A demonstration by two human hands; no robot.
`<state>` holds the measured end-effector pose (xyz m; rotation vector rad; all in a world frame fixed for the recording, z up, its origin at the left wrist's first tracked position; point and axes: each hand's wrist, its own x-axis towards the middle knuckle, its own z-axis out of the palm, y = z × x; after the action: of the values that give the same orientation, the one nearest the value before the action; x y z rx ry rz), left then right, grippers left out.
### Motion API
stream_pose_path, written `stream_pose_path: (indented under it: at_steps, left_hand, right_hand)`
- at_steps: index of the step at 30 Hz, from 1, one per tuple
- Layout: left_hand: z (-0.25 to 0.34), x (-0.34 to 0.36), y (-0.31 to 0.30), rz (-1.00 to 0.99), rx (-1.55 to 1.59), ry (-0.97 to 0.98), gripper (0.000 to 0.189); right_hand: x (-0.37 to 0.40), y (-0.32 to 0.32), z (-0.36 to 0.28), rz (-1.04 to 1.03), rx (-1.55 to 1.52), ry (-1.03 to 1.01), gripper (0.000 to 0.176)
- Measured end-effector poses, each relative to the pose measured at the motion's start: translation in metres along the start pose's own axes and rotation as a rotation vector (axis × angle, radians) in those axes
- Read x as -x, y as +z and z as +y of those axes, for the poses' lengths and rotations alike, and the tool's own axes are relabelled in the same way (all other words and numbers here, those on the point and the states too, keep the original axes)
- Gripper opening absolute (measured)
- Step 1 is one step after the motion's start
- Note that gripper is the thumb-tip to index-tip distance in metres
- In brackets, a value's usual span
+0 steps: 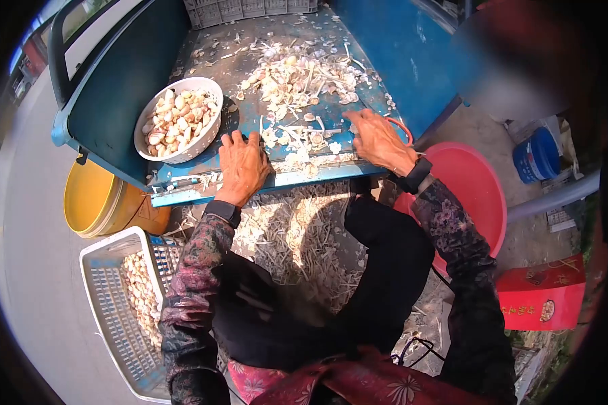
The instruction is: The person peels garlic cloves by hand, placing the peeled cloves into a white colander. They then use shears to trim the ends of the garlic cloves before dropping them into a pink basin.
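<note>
Peeling done: bowl (182,156) nearly full, we judge.
Remaining: basket (108,317) of garlic (140,290).
Our left hand (243,165), right hand (378,138): flat, fingers spread, empty.

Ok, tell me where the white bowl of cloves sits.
Head view, left side: the white bowl sits on the blue table, just left of the left hand and above the yellow bucket.

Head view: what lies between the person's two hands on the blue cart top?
In the head view the stretch is not bare: a loose litter of garlic skins and cloves covers the cart top between the left hand and the right hand.
</note>
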<state>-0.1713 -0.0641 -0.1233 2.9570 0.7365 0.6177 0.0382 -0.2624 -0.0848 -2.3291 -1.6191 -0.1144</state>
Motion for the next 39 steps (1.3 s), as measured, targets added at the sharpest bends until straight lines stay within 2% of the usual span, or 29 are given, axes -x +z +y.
stream_pose_path:
  at_steps: [2, 4, 5, 6, 8, 9, 10, 12, 13, 15, 18, 20, 22, 24, 25, 26, 28, 29, 31, 33, 34, 35, 36, 37, 38, 39]
  left_hand:
    - [0.021, 0.001, -0.006, -0.031, 0.362, 0.144, 0.028]
    - [0.042, -0.002, -0.025, -0.141, 0.648, 0.071, 0.027]
    - [0.043, -0.009, -0.026, -0.081, 0.64, 0.075, 0.03]
    - [0.04, -0.021, -0.021, -0.078, 0.642, 0.066, 0.03]
    - [0.032, -0.049, -0.003, 0.012, 0.486, 0.083, 0.031]
    - [0.029, -0.054, 0.022, 0.052, 0.435, 0.096, 0.032]
    - [0.034, -0.052, 0.027, 0.045, 0.435, 0.1, 0.032]
    - [0.049, -0.04, 0.034, 0.053, 0.326, 0.186, 0.031]
    - [0.054, -0.034, 0.025, -0.018, 0.357, 0.155, 0.032]
    - [0.054, -0.019, 0.02, -0.007, 0.366, 0.168, 0.032]
    - [0.05, -0.006, 0.012, 0.045, 0.372, 0.162, 0.033]
    - [0.054, 0.0, 0.0, -0.003, 0.45, 0.163, 0.031]
    - [0.061, -0.006, -0.004, -0.063, 0.495, 0.222, 0.029]
    - [0.076, -0.013, -0.004, -0.138, 0.934, 0.212, 0.028]
    - [0.082, -0.017, -0.002, 0.01, 0.878, 0.27, 0.029]
    - [0.083, -0.018, 0.002, 0.02, 0.887, 0.271, 0.029]
    - [0.085, -0.023, 0.013, -0.05, 0.671, 0.34, 0.029]
    - [0.087, -0.021, 0.016, -0.031, 0.557, 0.409, 0.03]
    - [0.096, -0.008, 0.013, -0.08, 0.618, 0.479, 0.029]
    - [0.1, -0.001, 0.003, -0.119, 0.649, 0.652, 0.027]
    - [0.101, -0.001, -0.003, -0.117, 0.654, 0.659, 0.027]
    - [0.102, -0.002, -0.008, -0.286, 0.873, 0.568, 0.026]
    - [0.101, -0.002, -0.011, -0.457, 1.086, 0.465, 0.026]
    - [0.099, -0.004, -0.012, -0.277, 1.125, 0.453, 0.027]
    - [0.094, -0.008, -0.013, -0.266, 1.125, 0.448, 0.027]
    - [0.089, -0.013, -0.015, -0.266, 1.145, 0.32, 0.027]
  right_hand:
    - [-0.014, 0.018, -0.011, -0.003, 0.115, 0.052, 0.041]
    - [-0.01, 0.011, -0.025, -0.182, -0.027, 0.003, 0.046]
    - [-0.004, 0.005, -0.029, -0.106, -0.083, -0.116, 0.043]
    - [-0.009, -0.008, -0.031, -0.112, -0.082, -0.124, 0.043]
    - [-0.025, -0.037, -0.034, -0.291, -0.502, 0.11, 0.038]
    - [-0.036, -0.022, -0.016, -0.088, -0.387, 0.001, 0.033]
    - [-0.05, -0.009, 0.0, -0.088, -0.391, 0.008, 0.033]
    - [-0.069, 0.006, 0.025, 0.039, -0.245, -0.034, 0.027]
    - [-0.065, 0.001, 0.025, 0.03, -0.241, -0.021, 0.027]
    - [-0.059, -0.016, 0.016, -0.067, -0.273, 0.124, 0.026]
    - [-0.015, -0.021, 0.008, -0.005, -0.388, 0.101, 0.029]
    - [0.01, -0.02, 0.012, -0.086, -0.332, 0.062, 0.031]
    - [0.022, -0.017, 0.017, -0.041, -0.185, 0.061, 0.035]
    - [0.026, -0.015, 0.017, 0.019, -0.182, 0.016, 0.038]
    - [0.029, -0.02, 0.008, -0.029, -0.221, 0.072, 0.038]
    - [0.032, -0.025, -0.002, -0.083, -0.258, 0.127, 0.037]
    - [0.036, -0.03, -0.007, -0.063, -0.246, 0.077, 0.039]
    - [0.037, -0.026, 0.0, 0.033, -0.223, 0.132, 0.039]
    - [0.033, -0.026, 0.013, 0.159, -0.128, 0.308, 0.039]
    - [0.015, -0.027, 0.026, 0.143, -0.027, 0.38, 0.037]
    - [0.008, -0.025, 0.034, 0.117, 0.069, 0.454, 0.034]
    - [0.002, -0.017, 0.044, 0.124, 0.145, 0.357, 0.029]
    - [-0.002, -0.012, 0.05, 0.125, 0.152, 0.359, 0.029]
    - [-0.011, -0.009, 0.049, 0.177, 0.228, 0.27, 0.027]
    - [-0.024, -0.005, 0.046, 0.228, 0.301, 0.173, 0.025]
    - [-0.038, -0.001, 0.044, 0.309, 0.21, 0.128, 0.026]
